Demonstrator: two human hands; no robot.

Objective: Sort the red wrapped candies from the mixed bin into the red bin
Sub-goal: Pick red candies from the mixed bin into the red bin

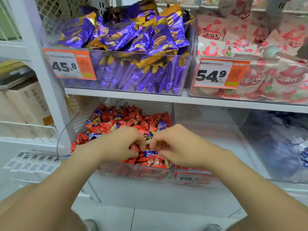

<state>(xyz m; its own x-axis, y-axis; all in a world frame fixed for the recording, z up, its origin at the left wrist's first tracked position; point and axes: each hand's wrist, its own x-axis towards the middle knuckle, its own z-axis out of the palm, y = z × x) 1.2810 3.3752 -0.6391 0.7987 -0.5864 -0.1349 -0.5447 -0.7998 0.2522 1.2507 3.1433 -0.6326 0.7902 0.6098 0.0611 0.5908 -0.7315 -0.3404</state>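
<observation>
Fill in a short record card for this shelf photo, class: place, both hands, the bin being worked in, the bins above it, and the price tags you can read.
Place: shop shelving with clear plastic bins
Left hand: in the mixed bin, fingers curled among the candies
Right hand: in the same bin, fingers curled; grip unclear
Bin contents: mostly red candies, some blue candies
Above left: purple packets, price tag reads 45.8
Above right: pink and white packets, tag reads 54.9
Bin to the right: looks nearly empty
</observation>
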